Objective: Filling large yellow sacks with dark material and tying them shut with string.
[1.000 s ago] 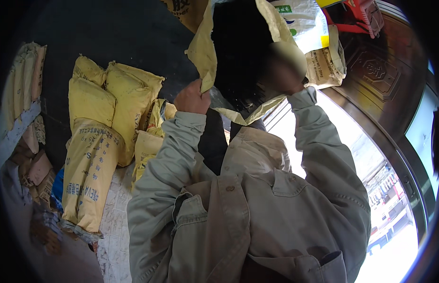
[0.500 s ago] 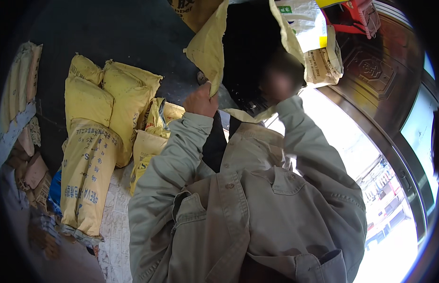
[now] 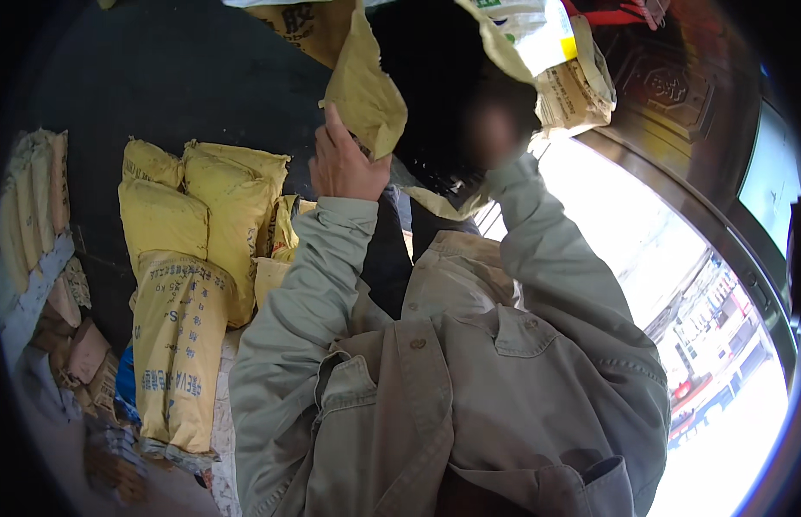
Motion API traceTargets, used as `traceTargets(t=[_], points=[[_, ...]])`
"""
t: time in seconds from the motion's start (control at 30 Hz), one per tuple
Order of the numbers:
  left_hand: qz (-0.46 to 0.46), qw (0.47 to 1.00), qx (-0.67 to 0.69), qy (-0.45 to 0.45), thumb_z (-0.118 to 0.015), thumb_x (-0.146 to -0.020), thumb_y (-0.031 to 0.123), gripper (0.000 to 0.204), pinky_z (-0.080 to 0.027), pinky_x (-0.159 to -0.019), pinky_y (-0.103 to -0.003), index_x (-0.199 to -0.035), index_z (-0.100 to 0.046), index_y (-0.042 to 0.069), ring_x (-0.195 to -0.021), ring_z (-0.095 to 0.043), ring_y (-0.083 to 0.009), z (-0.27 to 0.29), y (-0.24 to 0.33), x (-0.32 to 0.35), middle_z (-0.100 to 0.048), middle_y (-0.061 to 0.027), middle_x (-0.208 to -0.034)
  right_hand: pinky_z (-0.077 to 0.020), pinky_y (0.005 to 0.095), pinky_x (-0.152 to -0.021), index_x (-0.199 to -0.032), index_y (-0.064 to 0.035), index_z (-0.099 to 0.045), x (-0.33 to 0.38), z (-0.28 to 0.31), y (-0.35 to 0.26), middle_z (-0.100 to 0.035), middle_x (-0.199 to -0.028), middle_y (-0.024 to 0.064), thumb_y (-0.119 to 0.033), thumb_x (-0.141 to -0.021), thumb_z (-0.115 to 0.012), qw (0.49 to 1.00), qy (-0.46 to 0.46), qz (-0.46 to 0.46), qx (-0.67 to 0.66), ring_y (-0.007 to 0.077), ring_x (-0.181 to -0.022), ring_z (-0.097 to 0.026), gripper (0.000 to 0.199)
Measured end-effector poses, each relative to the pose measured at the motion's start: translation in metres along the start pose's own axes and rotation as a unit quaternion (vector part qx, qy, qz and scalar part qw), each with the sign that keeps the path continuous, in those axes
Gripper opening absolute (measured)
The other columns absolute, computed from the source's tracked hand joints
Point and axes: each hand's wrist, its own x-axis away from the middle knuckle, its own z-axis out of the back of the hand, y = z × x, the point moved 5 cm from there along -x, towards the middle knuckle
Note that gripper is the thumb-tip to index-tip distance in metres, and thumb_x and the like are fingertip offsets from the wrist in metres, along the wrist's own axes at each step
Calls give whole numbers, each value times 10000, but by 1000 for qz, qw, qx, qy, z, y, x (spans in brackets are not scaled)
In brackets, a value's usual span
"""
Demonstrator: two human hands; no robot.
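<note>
Yellow sack point(image 3: 366, 86) raised overhead, left hand point(image 3: 344, 164) grip holding its edge, right hand's grip cannot tell.

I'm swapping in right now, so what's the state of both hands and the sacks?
Left hand: raised, gripping the flap of the open yellow paper sack held up overhead.
Right hand: blurred, up at the sack's other side; grip unclear.
Filled yellow sacks lie stacked to the left; another sack sits upper right.
Done: the held sack looks opened.
Left: whether it is emptied cannot be seen.
</note>
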Motion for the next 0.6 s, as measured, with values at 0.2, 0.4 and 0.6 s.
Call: traceTargets(t=[0.2,0.4,0.6], points=[[-1,997,73,-11,-691,-638,310,909,-347,-854,-440,-1300,-163,-19,-1052,-432,-325,-3,9,-18,-410,-193,-1151,-438,387,-602,-834,-52,-542,-6,-5,-17,-524,-668,165,-207,-775,-556,977,-152,41,146,305,-662,-531,166],[-156,974,-57,154,-640,-684,377,800,-381,-829,-424,-1251,-261,-39,-1048,-448,-348,21,68,-109,-419,-215,-1175,-460,335,-743,-1000,-59,-546,-14,56,-19,-593,-888,138,-213,-756,-604,990,-126,-61,-11,287,-835,-570,293],[-427,874,-221,72,-657,-705,291,627,-382,-850,-404,-1225,-371,88,-1083,-424,-311,-15,133,-194,-441,-136,-1190,-442,321,-781,-1047,-16,-531,24,165,-2,-586,-967,156,-162,-721,-664,941,252,-39,-221,270,-886,-568,381]])
